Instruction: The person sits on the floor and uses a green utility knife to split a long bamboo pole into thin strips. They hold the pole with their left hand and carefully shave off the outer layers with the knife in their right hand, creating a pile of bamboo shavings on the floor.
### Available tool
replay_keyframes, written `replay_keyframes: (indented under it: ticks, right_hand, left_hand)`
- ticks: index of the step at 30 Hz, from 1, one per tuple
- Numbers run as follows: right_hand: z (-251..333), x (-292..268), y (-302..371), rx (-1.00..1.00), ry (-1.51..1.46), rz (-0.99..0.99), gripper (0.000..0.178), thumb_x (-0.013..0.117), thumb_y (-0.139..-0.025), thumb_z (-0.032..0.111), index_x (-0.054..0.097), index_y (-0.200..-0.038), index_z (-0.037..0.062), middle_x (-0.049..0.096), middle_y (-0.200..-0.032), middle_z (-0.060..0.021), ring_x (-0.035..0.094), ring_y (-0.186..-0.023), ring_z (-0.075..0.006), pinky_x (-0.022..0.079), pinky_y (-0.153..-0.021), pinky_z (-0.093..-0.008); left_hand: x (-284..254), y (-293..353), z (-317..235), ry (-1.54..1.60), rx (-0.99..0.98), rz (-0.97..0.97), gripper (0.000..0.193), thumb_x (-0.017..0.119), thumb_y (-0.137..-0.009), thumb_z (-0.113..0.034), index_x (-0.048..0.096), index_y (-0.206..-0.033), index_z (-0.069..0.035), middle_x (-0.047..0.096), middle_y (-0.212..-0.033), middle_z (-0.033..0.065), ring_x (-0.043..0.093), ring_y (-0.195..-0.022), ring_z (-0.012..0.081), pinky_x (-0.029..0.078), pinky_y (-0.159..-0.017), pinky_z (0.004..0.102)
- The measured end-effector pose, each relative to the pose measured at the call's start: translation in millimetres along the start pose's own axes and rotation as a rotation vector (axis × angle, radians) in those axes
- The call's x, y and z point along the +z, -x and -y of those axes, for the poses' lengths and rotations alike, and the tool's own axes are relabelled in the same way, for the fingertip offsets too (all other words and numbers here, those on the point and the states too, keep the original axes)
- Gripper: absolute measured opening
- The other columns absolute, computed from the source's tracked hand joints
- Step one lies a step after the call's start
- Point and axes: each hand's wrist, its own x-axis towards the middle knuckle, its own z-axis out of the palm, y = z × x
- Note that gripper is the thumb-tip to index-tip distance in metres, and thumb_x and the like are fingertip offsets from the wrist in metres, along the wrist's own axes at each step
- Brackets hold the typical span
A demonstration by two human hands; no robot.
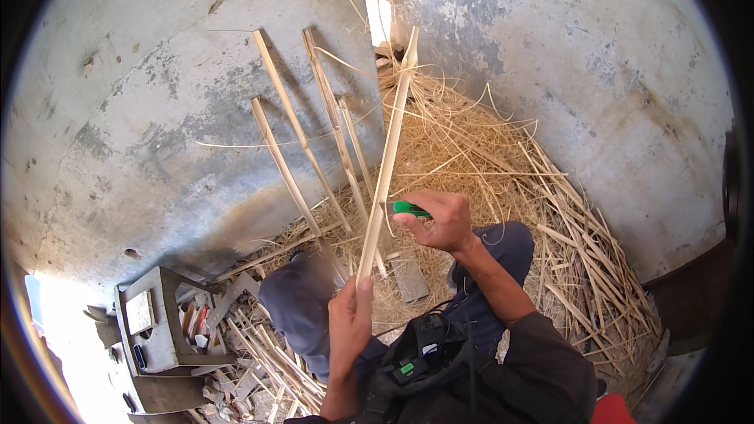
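Note:
A long, pale bamboo strip [390,137] slants up and away in front of me, its far end near the corner of the walls. My left hand [349,318] is closed around its near end, thumb along the strip. In my right hand [444,222] is a green-handled knife [410,209]; my fingers wrap the handle. Its blade meets the strip's right side around the middle, though the edge itself is too small to make out. A thin curl of shaving hangs beside the strip just below the blade.
Several bamboo strips [287,177] lean on the left wall. A heap of shavings [455,149] fills the corner, with split sticks [597,267] along its right. At lower left stands a wooden box [161,322] holding small items. A black bag [424,353] rests at my lap.

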Motion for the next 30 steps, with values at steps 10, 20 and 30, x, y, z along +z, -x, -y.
replay_keyframes:
  ticks: [10, 20, 30]
  right_hand:
    - [-72, -39, -20, 0.571, 0.107, -0.104, 0.035, 0.070, -0.104, 0.039, 0.080, -0.104, 0.0049, 0.070, -0.077, -0.0094, 0.063, -0.064, -0.0203, 0.049, -0.061, -0.0360]
    - [-52, -16, -2, 0.631, -0.025, 0.263, 0.044, 0.068, -0.103, 0.045, 0.072, -0.101, 0.0007, 0.052, -0.068, -0.0060, 0.048, -0.063, -0.0168, 0.041, -0.061, -0.0374]
    - [-21, 1, 8, 0.303, -0.422, 0.184, 0.035, 0.068, -0.103, 0.039, 0.069, -0.107, 0.0036, 0.064, -0.078, -0.0085, 0.058, -0.063, -0.0188, 0.046, -0.061, -0.0335]
  left_hand:
    - [0, 44, 18, -0.006, -0.109, 0.211, 0.029, 0.060, -0.111, -0.025, 0.068, -0.108, 0.002, 0.046, -0.065, -0.0026, 0.040, -0.063, 0.0056, 0.034, -0.055, 0.0294]
    - [-13, 20, 12, 0.056, -0.100, 0.096, 0.034, 0.054, -0.115, -0.028, 0.058, -0.088, -0.006, 0.044, -0.068, -0.0082, 0.036, -0.059, 0.0016, 0.028, -0.052, 0.0236]
    - [-9, -2, 15, 0.054, -0.019, 0.065, 0.034, 0.054, -0.115, -0.029, 0.057, -0.088, -0.007, 0.043, -0.072, -0.0083, 0.036, -0.065, 0.0017, 0.029, -0.056, 0.0233]
